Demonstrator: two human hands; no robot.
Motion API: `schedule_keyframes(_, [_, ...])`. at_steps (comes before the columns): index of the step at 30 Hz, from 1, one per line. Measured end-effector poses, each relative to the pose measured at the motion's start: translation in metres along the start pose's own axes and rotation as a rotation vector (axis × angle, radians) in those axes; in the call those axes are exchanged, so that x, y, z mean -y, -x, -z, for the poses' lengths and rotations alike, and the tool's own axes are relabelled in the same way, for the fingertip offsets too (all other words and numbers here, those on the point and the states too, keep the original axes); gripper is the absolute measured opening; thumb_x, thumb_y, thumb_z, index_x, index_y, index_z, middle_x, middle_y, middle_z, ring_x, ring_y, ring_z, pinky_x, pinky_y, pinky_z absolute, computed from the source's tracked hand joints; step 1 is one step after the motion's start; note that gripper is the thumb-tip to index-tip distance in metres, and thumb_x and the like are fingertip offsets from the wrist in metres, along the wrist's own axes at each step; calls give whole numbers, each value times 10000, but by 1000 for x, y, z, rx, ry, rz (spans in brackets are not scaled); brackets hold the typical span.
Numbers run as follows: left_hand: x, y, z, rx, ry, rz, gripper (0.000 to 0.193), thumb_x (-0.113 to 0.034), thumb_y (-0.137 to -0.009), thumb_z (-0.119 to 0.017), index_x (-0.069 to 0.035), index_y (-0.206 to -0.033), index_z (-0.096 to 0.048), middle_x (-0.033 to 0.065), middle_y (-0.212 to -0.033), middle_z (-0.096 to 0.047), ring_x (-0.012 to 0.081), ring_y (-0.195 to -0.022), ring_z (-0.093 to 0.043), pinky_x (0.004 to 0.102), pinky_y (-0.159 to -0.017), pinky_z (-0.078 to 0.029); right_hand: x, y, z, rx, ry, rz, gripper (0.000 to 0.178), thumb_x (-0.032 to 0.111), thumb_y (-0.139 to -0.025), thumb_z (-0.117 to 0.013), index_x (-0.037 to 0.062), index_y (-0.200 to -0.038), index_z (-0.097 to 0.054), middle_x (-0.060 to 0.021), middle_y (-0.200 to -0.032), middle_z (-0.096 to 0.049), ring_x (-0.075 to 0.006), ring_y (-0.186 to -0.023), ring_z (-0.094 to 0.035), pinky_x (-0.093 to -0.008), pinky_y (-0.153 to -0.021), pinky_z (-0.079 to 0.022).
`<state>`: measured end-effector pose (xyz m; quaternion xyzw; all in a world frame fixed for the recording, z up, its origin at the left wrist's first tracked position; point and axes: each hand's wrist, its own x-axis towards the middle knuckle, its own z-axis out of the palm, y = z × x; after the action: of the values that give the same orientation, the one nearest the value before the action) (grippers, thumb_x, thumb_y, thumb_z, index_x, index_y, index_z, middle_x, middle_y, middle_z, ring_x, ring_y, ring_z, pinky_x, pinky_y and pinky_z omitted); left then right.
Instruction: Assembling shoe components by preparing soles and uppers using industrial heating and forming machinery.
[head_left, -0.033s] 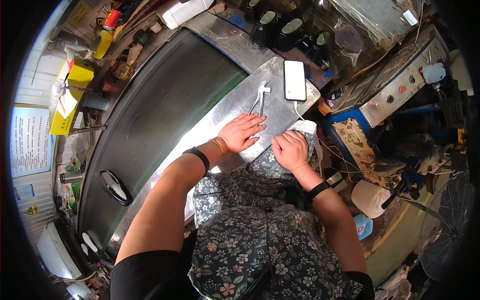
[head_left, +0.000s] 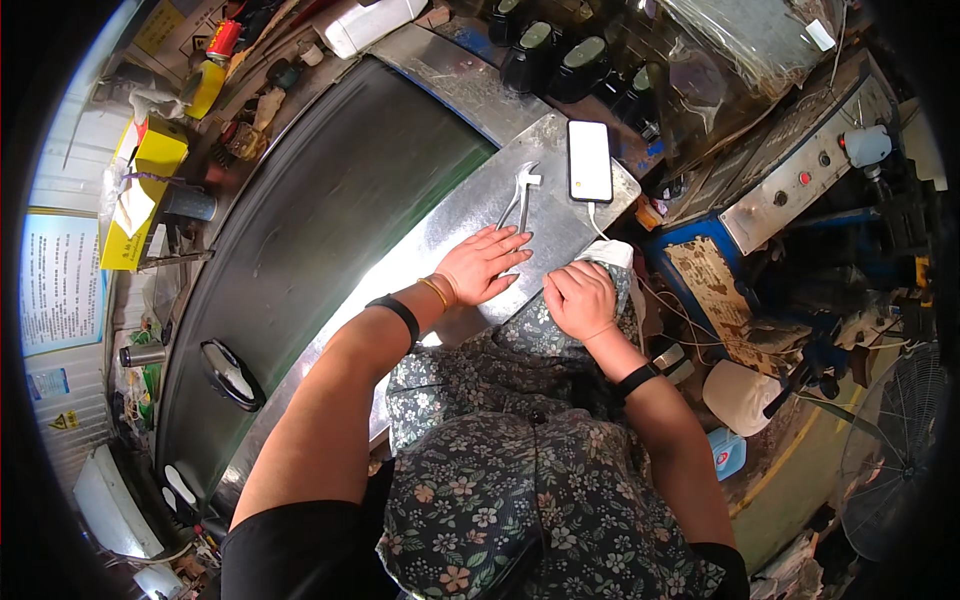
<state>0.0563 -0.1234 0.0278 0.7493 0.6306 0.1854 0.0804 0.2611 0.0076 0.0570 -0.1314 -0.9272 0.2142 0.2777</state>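
My left hand (head_left: 480, 264) lies flat on the bare metal tabletop (head_left: 560, 225), fingers spread, with nothing in it. Just past its fingertips is a silver pliers-like tool (head_left: 521, 195); the ends of its handles are close to the fingers. My right hand (head_left: 582, 300) is loosely curled, resting on the dark floral apron (head_left: 540, 325) over my leg by the table's edge. Nothing shows in it, though its palm is hidden. Beyond both hands a phone (head_left: 590, 162) with a lit white screen lies on the metal, a white cable plugged into its near end.
A black conveyor belt (head_left: 330, 200) curves along the left, carrying a black shoe (head_left: 231, 375) with a pale inside. Several dark shoe-shaped pieces (head_left: 580, 68) stand at the back. On the right are a machine panel (head_left: 790, 190) with a red button, a paper roll (head_left: 738, 397) and a fan (head_left: 893, 455).
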Motion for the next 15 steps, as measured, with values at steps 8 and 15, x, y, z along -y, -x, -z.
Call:
schedule_keyframes(8, [0,0,2,-5,8,-4,499,-269,-862,-601,-130,-1336,-530,84,-1482,-415,311,-1356,-389,475,-1126,-300,-3,0,0,-17,-5,0,111,143,-798,-644,87,-712,-601,-51,-720,-621,-251,-730,-605,-365,-692,-456])
schedule_keyframes(15, [-3,9,7,-124,23,44,521,-277,-862,-607,-113,-1347,-513,119,-1484,-405,338,-1371,-361,490,-1127,-282,-7,2,1,-29,16,35,142,160,-787,-646,103,-673,-585,-46,-674,-592,-248,-701,-594,-370,-684,-469])
